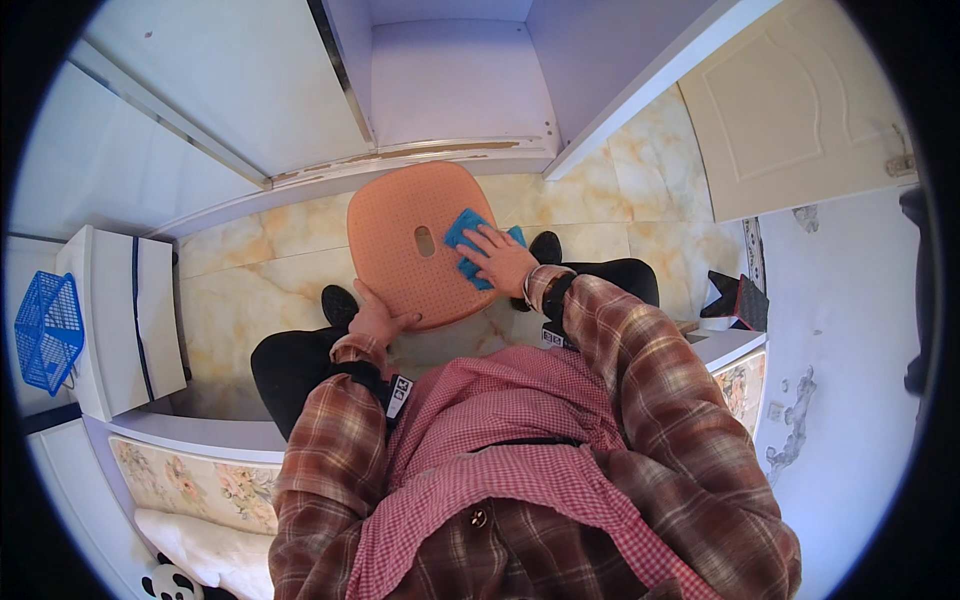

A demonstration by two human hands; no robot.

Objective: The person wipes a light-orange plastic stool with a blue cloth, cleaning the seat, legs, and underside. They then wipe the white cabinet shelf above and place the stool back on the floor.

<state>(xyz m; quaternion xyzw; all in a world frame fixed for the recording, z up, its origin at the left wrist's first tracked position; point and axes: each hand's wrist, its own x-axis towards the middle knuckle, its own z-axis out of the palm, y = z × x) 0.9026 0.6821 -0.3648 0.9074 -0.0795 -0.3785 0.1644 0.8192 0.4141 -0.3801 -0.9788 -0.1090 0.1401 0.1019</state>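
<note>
An orange plastic stool (397, 217) stands between my knees, its dotted seat pierced by an oval slot in the middle. My left hand (375, 319) grips the near left edge of the seat, with the thumb lying along the rim. On the right part of the seat, my right hand (499, 259) presses a blue cloth (469, 225) flat, fingers spread over it. Part of the cloth sticks out beyond the fingers on both sides. The stool's legs are hidden under the seat.
Beyond the stool is a wardrobe (461, 82) with a worn bottom rail. A white cabinet (124, 322) with a blue plastic basket (49, 334) stands left. At right are a panelled door (787, 97) and a black-and-red object (739, 300). Marble-patterned tiles (247, 262) cover the floor.
</note>
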